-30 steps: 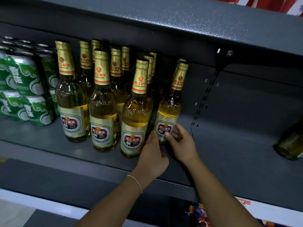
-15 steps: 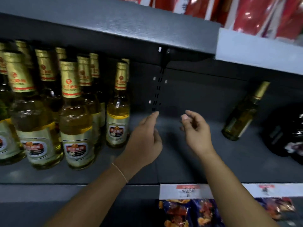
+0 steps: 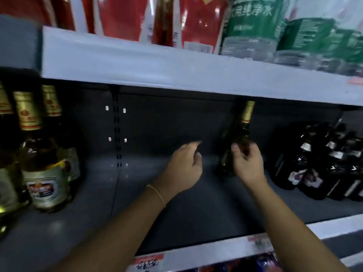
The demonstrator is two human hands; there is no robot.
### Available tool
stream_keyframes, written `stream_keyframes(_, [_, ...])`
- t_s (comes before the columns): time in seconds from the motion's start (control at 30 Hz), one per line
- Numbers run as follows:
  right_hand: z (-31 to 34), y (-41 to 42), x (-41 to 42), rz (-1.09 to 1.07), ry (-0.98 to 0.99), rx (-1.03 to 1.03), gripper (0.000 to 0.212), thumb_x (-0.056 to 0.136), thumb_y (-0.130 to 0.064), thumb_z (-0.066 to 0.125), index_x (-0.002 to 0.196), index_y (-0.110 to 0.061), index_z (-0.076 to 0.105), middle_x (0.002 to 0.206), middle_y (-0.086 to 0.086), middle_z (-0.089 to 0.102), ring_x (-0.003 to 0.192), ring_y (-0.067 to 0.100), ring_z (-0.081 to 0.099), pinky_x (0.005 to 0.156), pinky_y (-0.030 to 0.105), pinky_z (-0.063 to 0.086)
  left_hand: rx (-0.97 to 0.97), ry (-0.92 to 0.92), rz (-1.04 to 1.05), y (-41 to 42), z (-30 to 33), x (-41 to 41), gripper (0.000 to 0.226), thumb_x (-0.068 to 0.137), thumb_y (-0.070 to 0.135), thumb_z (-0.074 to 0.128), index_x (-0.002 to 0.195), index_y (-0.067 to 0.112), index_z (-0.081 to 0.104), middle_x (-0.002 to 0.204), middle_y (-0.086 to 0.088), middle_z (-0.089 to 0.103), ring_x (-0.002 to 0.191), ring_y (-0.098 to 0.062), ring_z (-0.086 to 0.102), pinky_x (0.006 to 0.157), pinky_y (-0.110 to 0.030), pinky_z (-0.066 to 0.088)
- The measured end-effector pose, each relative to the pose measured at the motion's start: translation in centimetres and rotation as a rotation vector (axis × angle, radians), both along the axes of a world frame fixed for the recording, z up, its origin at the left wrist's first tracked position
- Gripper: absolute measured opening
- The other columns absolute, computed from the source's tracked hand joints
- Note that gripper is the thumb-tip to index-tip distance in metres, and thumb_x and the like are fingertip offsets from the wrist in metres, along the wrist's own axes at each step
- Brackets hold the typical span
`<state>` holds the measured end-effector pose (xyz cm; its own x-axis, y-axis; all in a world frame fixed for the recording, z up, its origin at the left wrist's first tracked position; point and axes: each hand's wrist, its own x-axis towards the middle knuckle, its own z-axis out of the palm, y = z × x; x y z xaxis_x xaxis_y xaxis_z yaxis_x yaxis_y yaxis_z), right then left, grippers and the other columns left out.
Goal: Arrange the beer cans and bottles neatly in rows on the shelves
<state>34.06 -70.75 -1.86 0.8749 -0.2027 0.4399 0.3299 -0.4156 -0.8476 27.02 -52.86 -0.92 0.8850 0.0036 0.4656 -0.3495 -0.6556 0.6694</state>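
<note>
A lone dark green bottle (image 3: 236,134) with a gold foil neck stands upright on the dark grey shelf (image 3: 196,213), its top just under the pale shelf above (image 3: 157,63). The right hand (image 3: 248,163) is in front of its lower body with fingers curled toward the glass; motion blur makes it impossible to tell whether they actually grip it. The left hand (image 3: 184,165) hovers over bare shelf just left of the bottle, loosely open and holding nothing, a thin bracelet (image 3: 157,194) on its wrist. Well apart at the left stand rows of amber beer bottles (image 3: 42,158) with gold necks and cream labels, partly cut off by the frame edge. To the right is a cluster of dark bottles (image 3: 322,163), blurred. On the upper shelf sit red packages (image 3: 125,16) and green-labelled water bottles (image 3: 255,26), cropped at the top.
</note>
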Motion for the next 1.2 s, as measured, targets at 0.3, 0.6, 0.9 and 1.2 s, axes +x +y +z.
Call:
stream_keyframes(0.3, [-3.0,-5.2,8.8,0.057,0.189,-0.027,0.065,0.072,-0.036,0.078,0.128,-0.019,0.048,0.123,0.007,0.060,0.114,0.028,0.059,0.101,0.048,0.049,-0.024,0.092,0.023,-4.8,-1.4,4.3,0.044,0.103,0.022,0.038,0.147,0.016,0.037,0.148,-0.005,0.042,0.135,-0.015,0.039,0.113,-0.025,0.030])
stream_keyframes(0.6, [-2.9,-5.2,10.5,0.193,0.301,-0.037,0.092,0.048,-0.049,0.094,0.126,-0.023,0.056,0.113,-0.006,0.067,0.103,0.016,0.065,0.092,0.037,0.055,-0.030,0.139,0.083,-5.0,-2.1,5.0,0.046,0.101,0.020,0.041,0.147,0.018,0.035,0.150,-0.004,0.040,0.137,-0.015,0.037,0.116,-0.029,0.030])
stream_keyframes(0.9, [-3.4,-3.8,9.1,0.552,0.307,0.001,0.043,0.067,-0.005,0.088,0.098,-0.025,0.065,0.101,0.001,0.075,0.095,0.018,0.071,0.089,0.040,0.056,0.001,0.255,0.124,-3.9,-3.6,3.9,0.052,0.099,0.011,0.044,0.149,0.014,0.031,0.152,-0.007,0.036,0.139,-0.016,0.035,0.113,-0.020,0.027])
stream_keyframes(1.2, [-4.3,-0.1,6.7,0.570,0.239,0.057,0.040,0.060,-0.016,0.094,0.093,-0.019,0.072,0.092,-0.002,0.077,0.087,0.014,0.074,0.082,0.041,0.060,0.052,0.403,0.154,-1.4,-4.8,1.9,0.062,0.094,0.023,0.058,0.148,0.011,0.031,0.150,-0.004,0.039,0.137,-0.015,0.036,0.092,-0.005,0.020])
